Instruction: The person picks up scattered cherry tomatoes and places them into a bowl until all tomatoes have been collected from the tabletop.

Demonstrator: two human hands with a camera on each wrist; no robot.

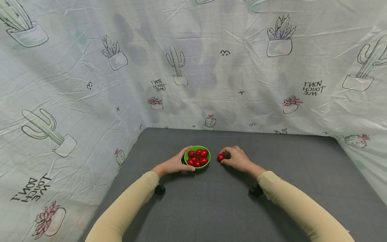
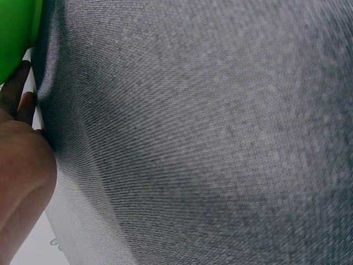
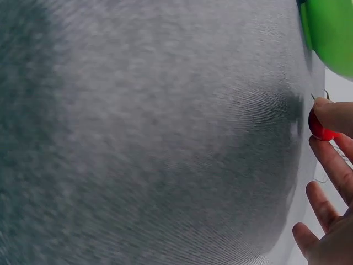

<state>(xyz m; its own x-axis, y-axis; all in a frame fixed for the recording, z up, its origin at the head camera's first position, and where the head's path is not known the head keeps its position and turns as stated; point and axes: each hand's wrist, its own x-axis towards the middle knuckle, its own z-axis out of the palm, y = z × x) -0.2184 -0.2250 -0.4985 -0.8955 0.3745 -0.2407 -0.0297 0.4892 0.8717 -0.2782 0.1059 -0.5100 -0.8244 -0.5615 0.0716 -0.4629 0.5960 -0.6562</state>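
Observation:
A small green bowl [image 1: 209, 160] full of several red cherry tomatoes [image 1: 198, 164] stands on the dark grey table. My left hand [image 1: 175, 164] grips it from the left, thumb along the near side and fingers round the far side. In the left wrist view only part of the bowl [image 2: 15, 33] and of that hand [image 2: 25, 165] shows. Just right of the bowl, my right hand [image 1: 237, 159] pinches a single cherry tomato [image 1: 221, 157] between thumb and finger. A thin green stem shows on this tomato [image 3: 317, 126] in the right wrist view; the other fingers are spread apart.
The grey table [image 1: 193, 208] reaches back to a pale curtain [image 1: 211, 67] printed with potted cacti, which also hangs along the left and right sides. Black wrist devices [image 1: 255, 191] sit under both forearms.

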